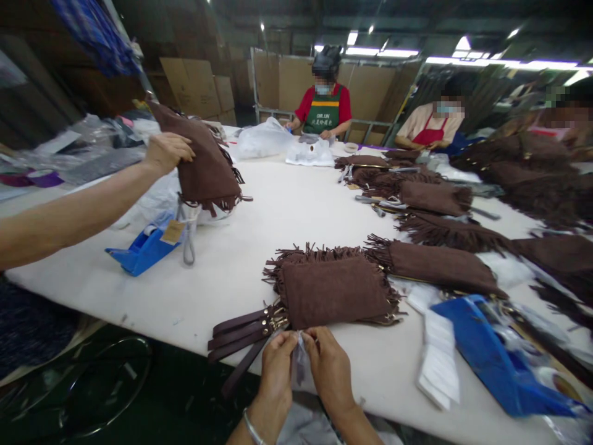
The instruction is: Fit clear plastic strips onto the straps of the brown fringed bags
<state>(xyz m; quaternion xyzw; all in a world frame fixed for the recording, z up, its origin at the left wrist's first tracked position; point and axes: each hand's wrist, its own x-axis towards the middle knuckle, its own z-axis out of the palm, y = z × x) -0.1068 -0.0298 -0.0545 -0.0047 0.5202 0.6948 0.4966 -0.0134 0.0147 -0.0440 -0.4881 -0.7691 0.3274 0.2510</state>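
Note:
My left hand (277,369) and my right hand (330,364) meet at the table's near edge, fingertips pinched on a thin translucent plastic piece (300,361). Its full shape is partly hidden by my fingers. Just beyond them lies a stack of brown fringed pouches (336,290), with the fringe along the far and right sides. Dark brown wrist straps (241,330) with gold-coloured hardware stick out from the stack to the left. A bracelet circles my left wrist.
At left a co-worker's hand (169,151) holds up a brown fringed pouch (201,157) near a blue tape dispenser (143,250). Another blue tape dispenser (495,352) and folded white sheets (438,358) stand at right. More pouches (440,266) lie beyond; several people work around the table.

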